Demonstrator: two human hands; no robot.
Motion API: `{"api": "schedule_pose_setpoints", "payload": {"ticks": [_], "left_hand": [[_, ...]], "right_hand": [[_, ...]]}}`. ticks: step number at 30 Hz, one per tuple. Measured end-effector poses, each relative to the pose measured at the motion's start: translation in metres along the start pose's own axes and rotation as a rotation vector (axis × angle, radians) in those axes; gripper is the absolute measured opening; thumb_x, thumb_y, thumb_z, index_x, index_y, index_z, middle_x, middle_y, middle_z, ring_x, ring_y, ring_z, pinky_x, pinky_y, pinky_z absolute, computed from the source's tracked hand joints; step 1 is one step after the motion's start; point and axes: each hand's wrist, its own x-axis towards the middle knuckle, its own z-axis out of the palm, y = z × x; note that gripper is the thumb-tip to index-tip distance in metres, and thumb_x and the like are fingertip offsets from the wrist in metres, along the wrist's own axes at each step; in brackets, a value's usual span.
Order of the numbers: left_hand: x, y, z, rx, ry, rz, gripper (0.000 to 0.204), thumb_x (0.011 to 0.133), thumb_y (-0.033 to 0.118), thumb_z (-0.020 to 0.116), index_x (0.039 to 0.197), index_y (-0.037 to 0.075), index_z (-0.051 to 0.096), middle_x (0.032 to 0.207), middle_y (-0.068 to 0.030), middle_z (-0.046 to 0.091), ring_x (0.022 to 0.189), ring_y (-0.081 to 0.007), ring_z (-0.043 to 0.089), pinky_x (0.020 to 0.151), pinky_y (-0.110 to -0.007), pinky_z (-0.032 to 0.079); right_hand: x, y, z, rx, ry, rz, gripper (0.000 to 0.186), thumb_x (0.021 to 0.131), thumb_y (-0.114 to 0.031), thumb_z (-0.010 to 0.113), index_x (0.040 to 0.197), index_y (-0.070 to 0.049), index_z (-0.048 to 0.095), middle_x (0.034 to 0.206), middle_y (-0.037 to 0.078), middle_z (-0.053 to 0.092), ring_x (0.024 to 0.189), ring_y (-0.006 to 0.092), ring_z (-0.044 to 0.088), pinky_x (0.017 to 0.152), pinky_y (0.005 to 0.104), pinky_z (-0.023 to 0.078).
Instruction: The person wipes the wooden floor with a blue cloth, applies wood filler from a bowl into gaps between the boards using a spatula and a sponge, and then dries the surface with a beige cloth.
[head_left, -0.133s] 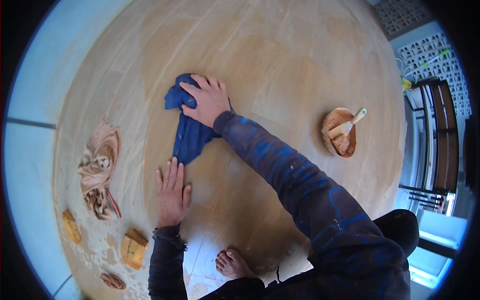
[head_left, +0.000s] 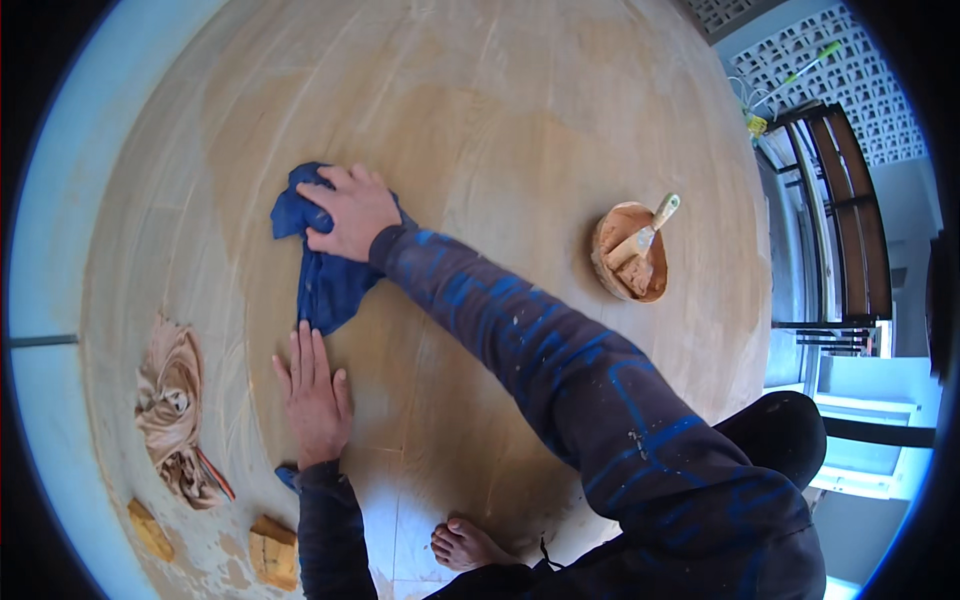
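Observation:
My right hand (head_left: 352,212) presses a crumpled dark blue cloth (head_left: 343,285) onto the wood-patterned floor, its fingers bent over the bunched upper part. The cloth's lower end hangs in a loose point towards my other hand. Flat on the floor lies my left hand (head_left: 318,410), fingers stretched out, its fingertips at the cloth's lower tip. A hazy brownish film covers much of the floor (head_left: 480,330). Beside my left wrist a small blue piece (head_left: 288,476) shows, partly hidden by the sleeve.
To the right stands a round bowl (head_left: 603,262) of brownish paste with a putty knife (head_left: 640,240) in it. At the left lie a crumpled tan cloth (head_left: 172,405) and yellow sponges (head_left: 272,553). My bare foot (head_left: 468,543) is at the bottom; a dark rack (head_left: 850,215) stands far right.
The whole view has shifted and turned slightly, so the bowl and both hands appear farther left. My hands keep nearly the same place relative to the blue cloth. The small blue piece has come into sight.

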Motion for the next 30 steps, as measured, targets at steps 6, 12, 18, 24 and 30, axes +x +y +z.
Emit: {"api": "schedule_pose_setpoints", "payload": {"ticks": [6, 12, 18, 24, 30], "left_hand": [[-0.129, 0.022, 0.026, -0.139, 0.076, -0.026, 0.052, 0.106, 0.025, 0.044, 0.149, -0.004, 0.049, 0.16, -0.0249, 0.046, 0.15, -0.045, 0.04, 0.127, -0.063, 0.02], [-0.326, 0.017, 0.044, -0.103, 0.149, -0.214, 0.038, 0.106, 0.025, 0.046, 0.134, 0.002, 0.057, 0.14, -0.0243, 0.058, 0.122, -0.0441, 0.055, 0.104, -0.059, 0.038], [-0.299, 0.088, -0.004, 0.146, 0.177, -0.42, 0.052, 0.106, 0.042, 0.055, 0.144, 0.005, 0.057, 0.15, -0.0206, 0.053, 0.132, -0.0437, 0.052, 0.111, -0.063, 0.037], [-0.263, 0.091, 0.017, 0.141, -0.015, -0.53, 0.05, 0.107, 0.037, 0.051, 0.146, 0.007, 0.055, 0.167, -0.0253, 0.033, 0.155, -0.0478, 0.026, 0.123, -0.066, 0.019], [-0.211, 0.092, 0.046, 0.049, 0.258, -0.507, 0.023, 0.099, 0.011, 0.064, 0.121, 0.006, 0.063, 0.16, -0.0215, 0.043, 0.143, -0.0464, 0.039, 0.116, -0.062, 0.032]], "right_hand": [[-0.123, -0.067, -0.031, 0.119, -0.173, -0.051, 0.065, 0.071, -0.038, 0.083, 0.132, -0.018, 0.07, 0.138, 0.014, 0.06, 0.115, 0.0355, 0.055, 0.097, 0.0472, 0.046], [-0.322, -0.205, -0.058, 0.347, -0.538, -0.177, 0.079, 0.071, -0.039, 0.089, 0.142, -0.02, 0.061, 0.152, 0.012, 0.052, 0.129, 0.0334, 0.052, 0.103, 0.0476, 0.045], [-0.291, -0.153, -0.073, 0.221, -0.397, -0.067, 0.077, 0.074, -0.038, 0.087, 0.144, -0.022, 0.06, 0.154, 0.011, 0.05, 0.13, 0.0327, 0.051, 0.103, 0.0478, 0.044], [-0.14, 0.014, -0.096, -0.054, -0.05, 0.109, 0.062, 0.079, -0.037, 0.082, 0.14, -0.027, 0.068, 0.144, 0.007, 0.059, 0.119, 0.0334, 0.055, 0.1, 0.0473, 0.044], [-0.004, 0.175, -0.108, -0.33, 0.105, 0.331, 0.068, 0.081, -0.052, 0.077, 0.144, -0.027, 0.065, 0.145, 0.012, 0.062, 0.126, 0.0377, 0.057, 0.109, 0.0459, 0.048]]}}
